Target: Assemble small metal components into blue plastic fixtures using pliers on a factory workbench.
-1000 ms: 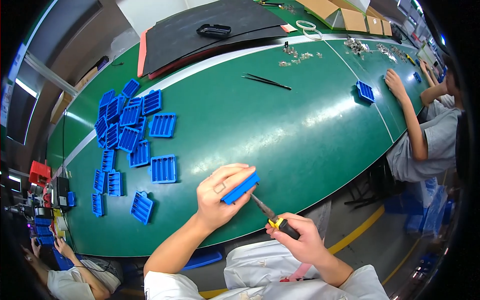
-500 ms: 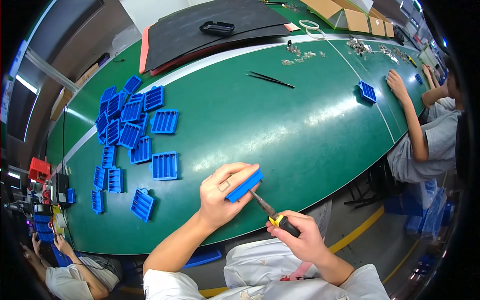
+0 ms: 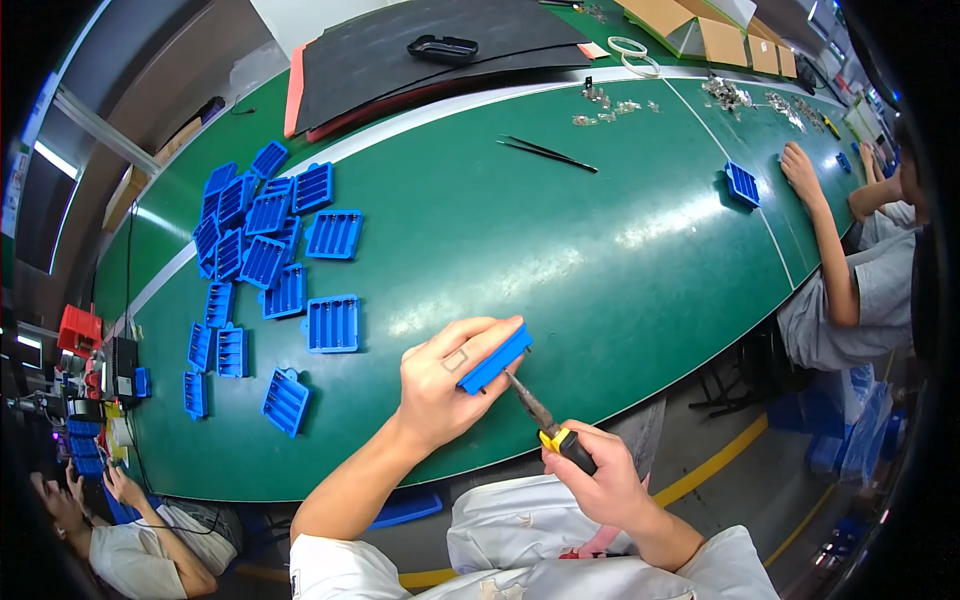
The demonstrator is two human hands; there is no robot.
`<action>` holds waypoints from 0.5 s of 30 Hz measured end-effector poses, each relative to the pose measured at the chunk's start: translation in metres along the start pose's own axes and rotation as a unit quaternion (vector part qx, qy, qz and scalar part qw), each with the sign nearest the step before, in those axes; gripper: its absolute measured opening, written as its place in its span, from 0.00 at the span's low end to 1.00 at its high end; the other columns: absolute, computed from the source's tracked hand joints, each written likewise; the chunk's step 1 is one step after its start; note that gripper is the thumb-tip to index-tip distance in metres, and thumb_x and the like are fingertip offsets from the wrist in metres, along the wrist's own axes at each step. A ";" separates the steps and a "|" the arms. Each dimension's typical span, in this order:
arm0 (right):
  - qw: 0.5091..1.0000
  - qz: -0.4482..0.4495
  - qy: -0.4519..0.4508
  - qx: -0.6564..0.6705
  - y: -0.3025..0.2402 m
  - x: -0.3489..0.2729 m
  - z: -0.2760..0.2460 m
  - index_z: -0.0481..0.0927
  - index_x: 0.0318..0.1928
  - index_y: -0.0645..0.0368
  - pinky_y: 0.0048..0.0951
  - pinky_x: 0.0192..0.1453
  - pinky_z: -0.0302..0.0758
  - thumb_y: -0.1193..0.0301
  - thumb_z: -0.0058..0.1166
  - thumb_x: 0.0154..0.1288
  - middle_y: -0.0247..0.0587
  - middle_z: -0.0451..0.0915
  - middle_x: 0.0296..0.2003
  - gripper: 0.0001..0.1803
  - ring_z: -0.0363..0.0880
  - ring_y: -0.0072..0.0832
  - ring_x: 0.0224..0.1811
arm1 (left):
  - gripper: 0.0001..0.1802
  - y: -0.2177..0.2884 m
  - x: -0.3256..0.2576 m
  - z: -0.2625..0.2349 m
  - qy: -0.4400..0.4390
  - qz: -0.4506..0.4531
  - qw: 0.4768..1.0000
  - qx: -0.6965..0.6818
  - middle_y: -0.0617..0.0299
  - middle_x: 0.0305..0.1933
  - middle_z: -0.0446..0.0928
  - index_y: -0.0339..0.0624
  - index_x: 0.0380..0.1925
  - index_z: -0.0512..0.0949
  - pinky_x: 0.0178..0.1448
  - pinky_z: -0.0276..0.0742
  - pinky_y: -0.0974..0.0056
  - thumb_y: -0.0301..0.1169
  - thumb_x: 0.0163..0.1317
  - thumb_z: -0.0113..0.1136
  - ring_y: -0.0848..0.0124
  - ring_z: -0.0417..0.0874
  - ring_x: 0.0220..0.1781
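Blue plastic tray [image 3: 495, 358], judged light and rigid, sits edge-on above the worktop [image 3: 560, 260], my left hand [image 3: 440, 385] pinching its long sides while my right hand [image 3: 590, 480] grips pliers [image 3: 545, 420] at its underside.

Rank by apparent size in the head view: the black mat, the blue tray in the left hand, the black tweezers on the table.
1. Black mat, by far the largest.
2. Blue tray in the left hand and black tweezers: similar apparent length; the tray is nearer the camera, so unranked.
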State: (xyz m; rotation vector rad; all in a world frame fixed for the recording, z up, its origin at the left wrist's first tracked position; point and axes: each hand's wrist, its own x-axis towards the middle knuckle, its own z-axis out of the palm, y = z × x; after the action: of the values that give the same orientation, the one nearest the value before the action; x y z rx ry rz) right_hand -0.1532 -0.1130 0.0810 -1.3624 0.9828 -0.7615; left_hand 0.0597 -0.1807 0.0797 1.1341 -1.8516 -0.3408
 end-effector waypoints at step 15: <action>0.818 -0.153 0.225 -0.507 -0.006 0.053 -0.080 0.78 0.39 0.66 0.42 0.53 0.72 0.76 0.67 0.48 0.51 0.74 0.50 0.16 0.72 0.49 0.53 | 0.18 -0.020 0.002 -0.004 -0.025 -0.107 0.989 -0.102 0.52 0.42 0.82 0.34 0.44 0.82 0.47 0.76 0.66 0.21 0.50 0.67 0.65 0.83 0.41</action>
State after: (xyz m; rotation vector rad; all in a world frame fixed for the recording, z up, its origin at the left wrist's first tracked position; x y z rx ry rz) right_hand -0.2021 -0.1956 0.0843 -2.3716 1.7068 -0.8483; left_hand 0.0737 -0.1926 0.0700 1.1919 -1.6958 -0.6720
